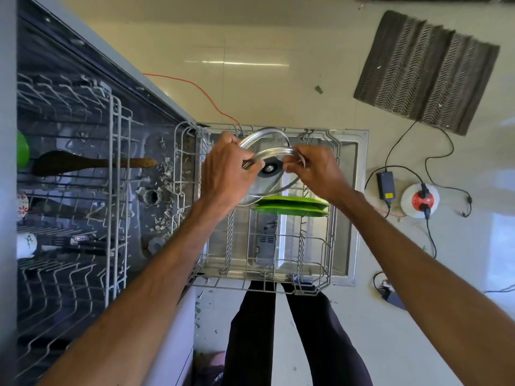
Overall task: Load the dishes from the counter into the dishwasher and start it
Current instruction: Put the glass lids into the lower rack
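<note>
Two glass pot lids with metal rims [264, 143] hang over the far end of the pulled-out lower rack [331, 263]. My left hand [227, 171] grips their left rims, and my right hand [315, 169] pinches the right rim. A black knob [269, 168] shows on the nearer lid. Just below the lids, two green plates [292, 206] stand on edge in the rack. The rack rests on the open dishwasher door [349, 168].
The upper rack [114, 190] at left holds a wooden spoon [92, 162], a green cup [22, 149], mugs and cutlery. Debris lies on the tub floor. On the tiled floor at right are a grey mat [426, 71], a power adapter [386, 183], a socket reel and cables.
</note>
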`<state>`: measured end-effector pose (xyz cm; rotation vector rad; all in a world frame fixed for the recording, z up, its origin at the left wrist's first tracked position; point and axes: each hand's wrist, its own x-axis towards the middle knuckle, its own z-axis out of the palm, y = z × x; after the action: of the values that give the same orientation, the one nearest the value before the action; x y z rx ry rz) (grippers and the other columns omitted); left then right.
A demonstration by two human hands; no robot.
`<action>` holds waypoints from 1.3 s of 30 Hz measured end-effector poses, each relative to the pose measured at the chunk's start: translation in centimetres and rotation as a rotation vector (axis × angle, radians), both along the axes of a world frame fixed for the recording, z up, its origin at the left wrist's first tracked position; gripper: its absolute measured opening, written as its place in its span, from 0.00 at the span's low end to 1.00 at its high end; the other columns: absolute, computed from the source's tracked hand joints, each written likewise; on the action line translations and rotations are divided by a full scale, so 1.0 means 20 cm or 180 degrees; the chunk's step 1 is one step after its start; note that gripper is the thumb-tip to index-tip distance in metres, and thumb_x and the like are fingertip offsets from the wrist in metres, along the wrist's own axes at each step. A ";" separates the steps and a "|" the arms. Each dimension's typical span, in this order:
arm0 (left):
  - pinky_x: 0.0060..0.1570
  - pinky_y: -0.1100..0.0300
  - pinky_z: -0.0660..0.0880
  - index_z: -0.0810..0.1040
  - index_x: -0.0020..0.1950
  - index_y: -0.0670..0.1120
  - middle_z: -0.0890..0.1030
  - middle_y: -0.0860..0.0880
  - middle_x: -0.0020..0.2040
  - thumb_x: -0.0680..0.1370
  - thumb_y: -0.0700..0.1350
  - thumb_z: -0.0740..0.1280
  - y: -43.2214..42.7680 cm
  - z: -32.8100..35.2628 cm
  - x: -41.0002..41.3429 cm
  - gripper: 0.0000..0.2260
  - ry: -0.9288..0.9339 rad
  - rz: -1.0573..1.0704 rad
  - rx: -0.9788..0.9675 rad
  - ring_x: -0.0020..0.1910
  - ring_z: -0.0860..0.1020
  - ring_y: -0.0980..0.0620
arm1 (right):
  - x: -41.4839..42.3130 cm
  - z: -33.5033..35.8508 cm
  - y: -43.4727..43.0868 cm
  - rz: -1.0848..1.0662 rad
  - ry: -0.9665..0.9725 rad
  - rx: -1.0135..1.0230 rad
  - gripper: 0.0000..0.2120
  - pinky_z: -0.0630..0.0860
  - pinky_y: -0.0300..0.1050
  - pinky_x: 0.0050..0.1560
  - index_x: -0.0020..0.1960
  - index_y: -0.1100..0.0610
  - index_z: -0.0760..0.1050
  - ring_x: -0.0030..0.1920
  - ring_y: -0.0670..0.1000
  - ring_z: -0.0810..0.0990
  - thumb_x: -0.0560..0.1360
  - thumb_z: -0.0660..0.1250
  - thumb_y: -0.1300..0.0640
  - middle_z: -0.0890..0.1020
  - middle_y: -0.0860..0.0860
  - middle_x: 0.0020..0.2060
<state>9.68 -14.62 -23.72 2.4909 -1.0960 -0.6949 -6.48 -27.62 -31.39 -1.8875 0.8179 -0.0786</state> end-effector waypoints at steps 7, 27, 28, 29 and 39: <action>0.56 0.64 0.65 0.78 0.67 0.48 0.71 0.46 0.57 0.73 0.41 0.75 -0.08 -0.04 0.23 0.23 0.0168 -0.0304 0.0040 0.55 0.69 0.52 | -0.08 0.00 -0.25 0.0048 0.0264 -0.0373 0.06 0.77 0.43 0.40 0.45 0.58 0.76 0.41 0.49 0.82 0.75 0.73 0.60 0.83 0.50 0.40; 0.51 0.58 0.79 0.82 0.62 0.49 0.74 0.45 0.63 0.74 0.28 0.69 -0.07 -0.19 0.25 0.22 -0.0153 -0.0070 0.0211 0.59 0.75 0.48 | 0.00 -0.43 -0.07 0.1331 0.2185 -0.1486 0.14 0.78 0.50 0.48 0.62 0.57 0.74 0.48 0.58 0.81 0.77 0.69 0.62 0.82 0.57 0.50; 0.52 0.58 0.78 0.82 0.62 0.49 0.74 0.45 0.63 0.74 0.28 0.69 -0.07 -0.19 0.25 0.22 -0.0138 -0.0046 0.0219 0.59 0.75 0.48 | 0.00 -0.43 -0.08 0.1340 0.2189 -0.1487 0.13 0.78 0.50 0.47 0.61 0.56 0.75 0.47 0.57 0.81 0.77 0.69 0.62 0.82 0.56 0.49; 0.52 0.59 0.78 0.82 0.62 0.49 0.74 0.45 0.63 0.74 0.28 0.69 -0.07 -0.19 0.25 0.22 -0.0127 -0.0024 0.0218 0.59 0.75 0.48 | 0.01 -0.43 -0.08 0.1346 0.2193 -0.1490 0.13 0.78 0.49 0.46 0.61 0.56 0.76 0.46 0.56 0.81 0.77 0.69 0.63 0.82 0.56 0.48; 0.50 0.59 0.78 0.83 0.61 0.49 0.75 0.46 0.59 0.74 0.28 0.69 -0.10 -0.18 0.25 0.21 -0.0029 -0.0024 0.0128 0.55 0.75 0.49 | -0.04 -0.42 -0.05 0.1469 0.2273 -0.1499 0.22 0.80 0.48 0.43 0.72 0.51 0.71 0.40 0.53 0.80 0.80 0.66 0.63 0.83 0.55 0.46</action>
<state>14.58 -16.66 -27.40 2.5274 -1.1058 -0.7152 -7.29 -28.71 -39.82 -2.5541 0.8425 0.7905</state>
